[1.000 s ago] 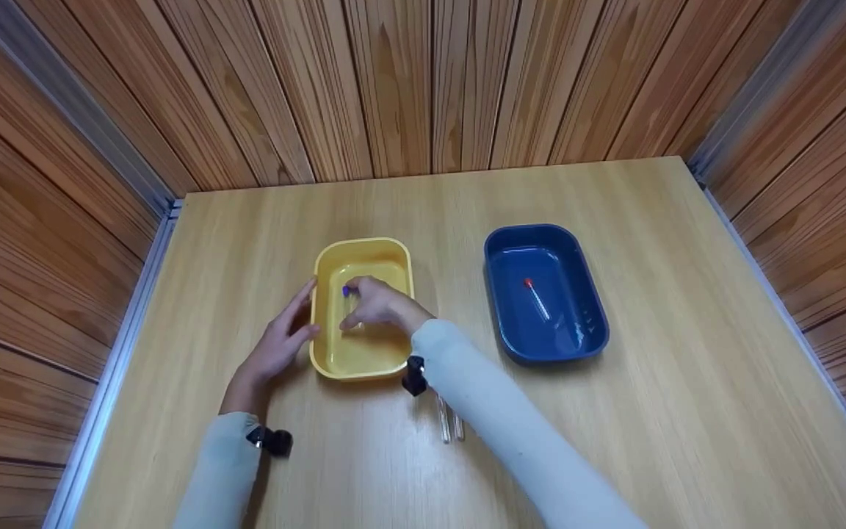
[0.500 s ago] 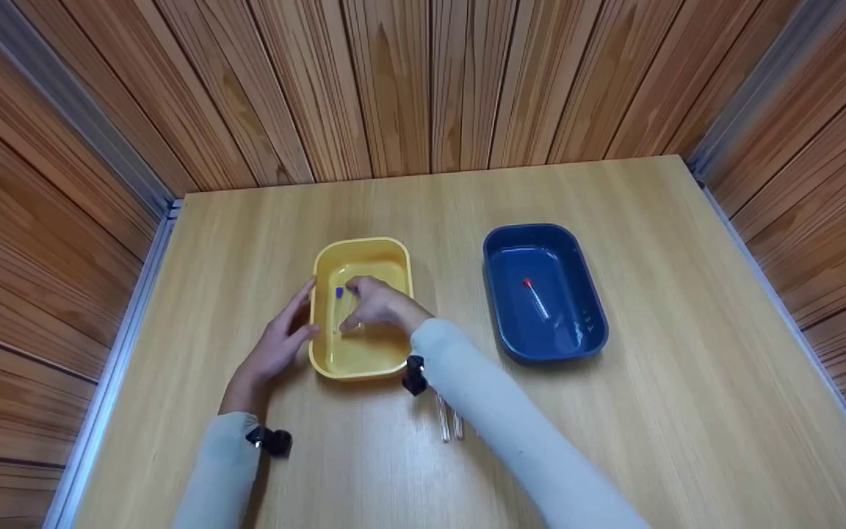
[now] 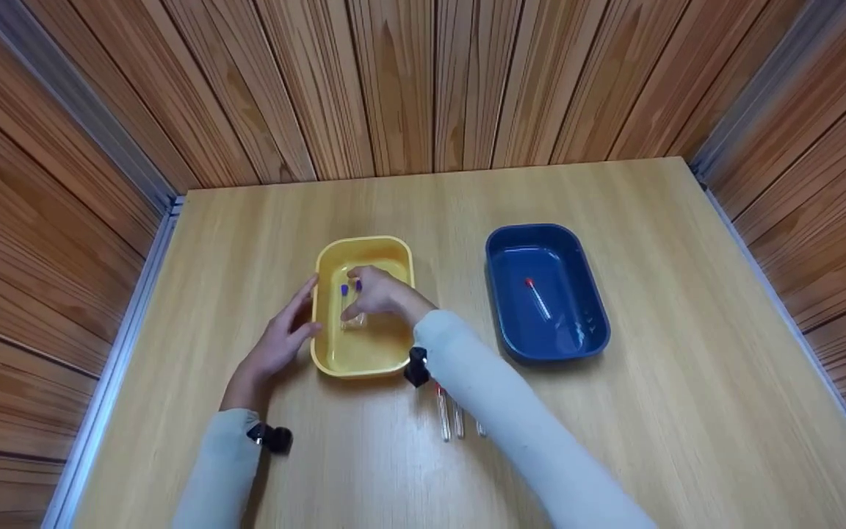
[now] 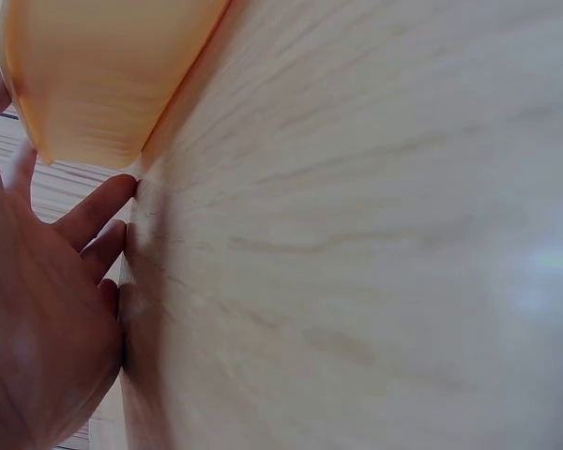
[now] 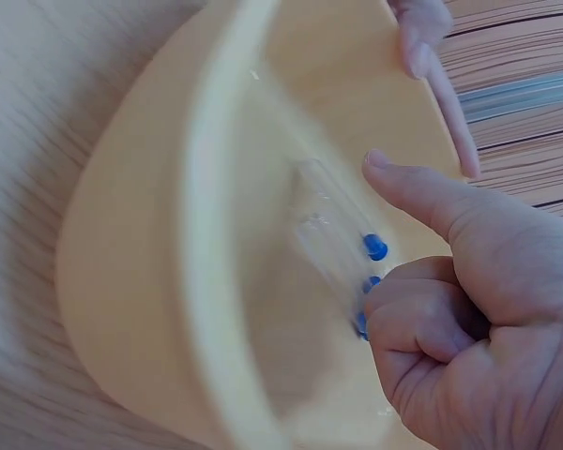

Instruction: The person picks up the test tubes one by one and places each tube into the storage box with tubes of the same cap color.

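My right hand (image 3: 379, 294) is inside the yellow tray (image 3: 331, 364), over clear test tubes with blue caps. In the head view one such tube (image 3: 344, 291) lies left of the fingers, and the cap of another shows beside the fingertips. From the right wrist, the thumb (image 5: 408, 183) sticks out apart from the bent fingers, with blue caps (image 5: 375, 247) close by; no grip on a tube shows. My left hand (image 3: 280, 342) rests against the tray's left side, fingers extended, thumb at the rim. In the left wrist view, that hand (image 4: 47, 291) touches the tray's outer wall (image 4: 94, 84).
Right of the yellow tray stands a dark blue tray (image 3: 511, 338) holding a red-capped tube (image 3: 538, 298). Several clear tubes (image 3: 443, 419) lie on the table (image 3: 349, 455), partly under my right forearm. Wood-panelled walls (image 3: 423, 88) stand behind and on both sides.
My right hand lets go of a blue-capped tube, which lies in the yellow tray, then shifts slightly up and right. A second blue cap comes into sight. My left hand stays put.
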Action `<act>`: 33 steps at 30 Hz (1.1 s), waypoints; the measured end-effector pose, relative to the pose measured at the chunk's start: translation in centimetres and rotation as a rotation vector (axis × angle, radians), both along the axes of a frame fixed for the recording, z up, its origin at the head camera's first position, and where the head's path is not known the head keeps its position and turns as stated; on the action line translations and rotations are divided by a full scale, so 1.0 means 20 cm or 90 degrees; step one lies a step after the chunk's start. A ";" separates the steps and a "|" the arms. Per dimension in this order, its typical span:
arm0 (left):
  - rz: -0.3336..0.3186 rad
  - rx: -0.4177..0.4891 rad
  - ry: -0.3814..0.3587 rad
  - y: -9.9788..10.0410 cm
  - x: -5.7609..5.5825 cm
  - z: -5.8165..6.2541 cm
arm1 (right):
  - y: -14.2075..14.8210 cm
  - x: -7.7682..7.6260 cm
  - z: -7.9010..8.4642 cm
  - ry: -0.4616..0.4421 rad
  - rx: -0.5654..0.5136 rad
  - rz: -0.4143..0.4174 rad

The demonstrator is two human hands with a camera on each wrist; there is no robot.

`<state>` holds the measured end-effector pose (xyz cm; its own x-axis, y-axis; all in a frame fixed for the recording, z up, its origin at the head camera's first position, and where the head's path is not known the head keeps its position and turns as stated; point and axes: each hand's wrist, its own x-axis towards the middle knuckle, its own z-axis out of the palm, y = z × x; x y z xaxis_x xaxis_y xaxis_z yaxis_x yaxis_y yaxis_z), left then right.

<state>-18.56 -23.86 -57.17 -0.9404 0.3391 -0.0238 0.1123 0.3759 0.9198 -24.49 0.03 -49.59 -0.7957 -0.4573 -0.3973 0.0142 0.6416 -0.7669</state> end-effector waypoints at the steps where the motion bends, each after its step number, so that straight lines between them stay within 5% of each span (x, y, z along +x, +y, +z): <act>1: -0.001 -0.003 -0.002 0.00 0.00 0.00 | 0.00 0.00 0.01 -0.007 0.002 -0.004; 8: 0.001 -0.014 -0.031 0.01 0.00 0.00 | 0.02 -0.01 0.01 -0.022 0.016 -0.003; 19: 0.006 -0.011 -0.017 0.00 0.00 0.00 | 0.03 0.03 0.01 0.128 0.067 0.027; 33: 0.005 -0.011 -0.027 0.00 0.00 0.00 | 0.11 0.08 0.11 0.182 0.083 0.020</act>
